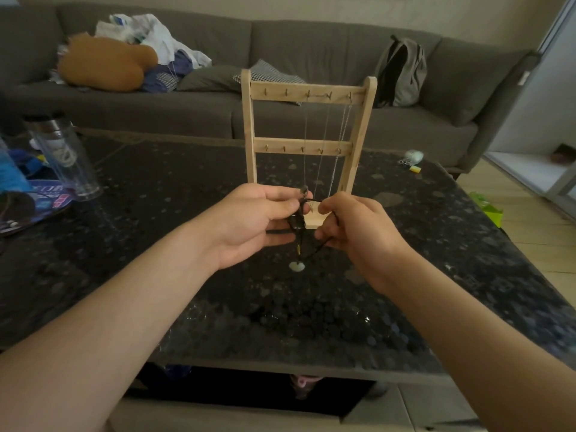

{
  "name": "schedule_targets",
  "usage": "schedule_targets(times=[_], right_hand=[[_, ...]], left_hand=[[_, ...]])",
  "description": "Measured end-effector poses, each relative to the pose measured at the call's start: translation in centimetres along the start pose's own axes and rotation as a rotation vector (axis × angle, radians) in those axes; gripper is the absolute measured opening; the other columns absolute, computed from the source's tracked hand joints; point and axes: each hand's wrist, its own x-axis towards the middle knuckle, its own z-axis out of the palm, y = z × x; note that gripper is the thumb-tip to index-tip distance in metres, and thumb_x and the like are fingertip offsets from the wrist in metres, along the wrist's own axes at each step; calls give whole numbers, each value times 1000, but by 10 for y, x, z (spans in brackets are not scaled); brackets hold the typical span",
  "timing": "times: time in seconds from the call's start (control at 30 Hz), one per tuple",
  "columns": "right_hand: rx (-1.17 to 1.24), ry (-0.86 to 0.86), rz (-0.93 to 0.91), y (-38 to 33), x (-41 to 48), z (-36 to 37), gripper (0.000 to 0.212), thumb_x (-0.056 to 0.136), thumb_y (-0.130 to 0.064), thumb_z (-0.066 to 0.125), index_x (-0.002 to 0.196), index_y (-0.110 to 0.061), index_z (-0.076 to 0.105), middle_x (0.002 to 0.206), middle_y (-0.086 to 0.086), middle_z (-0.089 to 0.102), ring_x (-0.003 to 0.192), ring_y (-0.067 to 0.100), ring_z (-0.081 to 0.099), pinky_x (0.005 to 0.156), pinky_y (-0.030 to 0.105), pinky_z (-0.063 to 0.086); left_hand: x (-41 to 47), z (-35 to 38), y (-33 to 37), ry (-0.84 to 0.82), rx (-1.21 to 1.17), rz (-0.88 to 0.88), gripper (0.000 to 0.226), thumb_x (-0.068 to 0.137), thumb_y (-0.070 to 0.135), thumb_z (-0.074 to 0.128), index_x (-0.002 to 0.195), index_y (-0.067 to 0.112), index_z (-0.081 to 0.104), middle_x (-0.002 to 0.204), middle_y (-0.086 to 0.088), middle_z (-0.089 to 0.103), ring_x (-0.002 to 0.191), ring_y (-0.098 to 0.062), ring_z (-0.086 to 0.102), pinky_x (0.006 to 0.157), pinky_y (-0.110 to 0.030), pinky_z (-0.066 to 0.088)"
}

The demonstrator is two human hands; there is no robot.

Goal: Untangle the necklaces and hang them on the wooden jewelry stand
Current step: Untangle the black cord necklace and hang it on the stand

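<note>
A wooden jewelry stand [249, 126] with two hook rails stands on the dark stone table [311, 322]. Thin silver chains [322, 145] hang from hooks on the right part of its top rail. In front of the stand's base I hold a tangled black cord necklace [296, 221] between both hands. My left hand [249, 222] pinches the knotted part from the left. My right hand [355, 229] pinches the cord from the right. A pale round pendant [296, 266] dangles from the cord just above the tabletop.
A clear tumbler [62, 157] and blue clutter sit at the table's left edge. Small pale items [413, 157] lie at the far right corner. Behind the table runs a grey sofa [311, 51] with clothes, a brown cushion and a grey backpack [402, 73].
</note>
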Motion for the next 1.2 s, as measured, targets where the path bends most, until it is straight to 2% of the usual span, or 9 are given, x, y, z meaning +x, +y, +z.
schedule_targets(times=[0.17, 0.3, 0.37, 0.43, 0.5, 0.63, 0.77, 0.97, 1.2], right_hand=[[67, 32, -21, 0, -2, 0, 20, 100, -17, 53, 83, -11, 62, 63, 2, 54, 77, 24, 64, 92, 43, 57], [-82, 81, -122, 5, 0, 0, 9, 98, -21, 68, 100, -16, 75, 76, 1, 77, 82, 18, 74, 91, 39, 60], [-93, 98, -162, 7, 0, -1, 17, 97, -13, 73, 111, -21, 69, 87, 5, 82, 87, 20, 79, 89, 38, 61], [-131, 110, -205, 5, -1, -1, 12, 98, -9, 70, 104, -19, 69, 90, 10, 80, 91, 25, 79, 80, 34, 61], [-217, 110, -246, 4, -3, -2, 11, 98, -18, 68, 91, -17, 76, 87, 13, 77, 82, 23, 74, 73, 31, 55], [-339, 105, -294, 6, -4, -1, 32, 95, -45, 74, 79, -19, 82, 62, -7, 69, 61, 0, 63, 67, 22, 48], [-410, 80, -333, 10, 1, -2, 13, 93, -31, 77, 83, -24, 82, 70, -8, 75, 62, 0, 66, 62, 21, 50], [-512, 42, -349, 11, 6, -3, 12, 99, -30, 68, 94, -24, 78, 80, -8, 76, 71, 0, 70, 59, 12, 52], [-552, -4, -367, 11, 6, -4, 12, 106, -25, 62, 102, -17, 71, 70, -6, 66, 49, -3, 57, 47, 11, 42]], left_hand=[[-4, 4, 0, -8, 76, 3, 25, 110, 10, 57, 125, 13, 77, 115, -9, 83, 113, -23, 78, 114, -53, 51], [-6, 7, 0, 27, 110, 10, 22, 110, 14, 58, 121, 16, 77, 111, -5, 84, 108, -19, 79, 114, -53, 51], [-6, 6, 0, 38, 115, 9, 22, 109, 14, 60, 122, 16, 77, 111, -4, 84, 109, -17, 79, 113, -52, 52], [-5, 5, 0, 57, 128, 24, 20, 108, 15, 62, 121, 17, 78, 111, -2, 84, 110, -17, 78, 112, -52, 53], [-5, 4, -1, 88, 159, 55, 18, 107, 15, 65, 118, 19, 79, 110, 1, 84, 111, -16, 78, 110, -51, 56], [-4, 3, -3, 115, 245, 114, 16, 103, 18, 71, 115, 24, 80, 107, 7, 84, 113, -10, 75, 106, -47, 59], [-4, 0, -2, 138, 324, 164, 16, 103, 16, 72, 111, 27, 80, 103, 8, 84, 108, -9, 76, 103, -44, 61], [-3, -1, -3, 162, 514, 260, 23, 105, 14, 69, 112, 33, 80, 102, 14, 82, 102, 1, 74, 105, -38, 58], [-6, 5, 0, 147, 844, 317, 26, 110, 22, 60, 130, 32, 74, 126, 16, 71, 118, -2, 62, 111, -32, 48]])
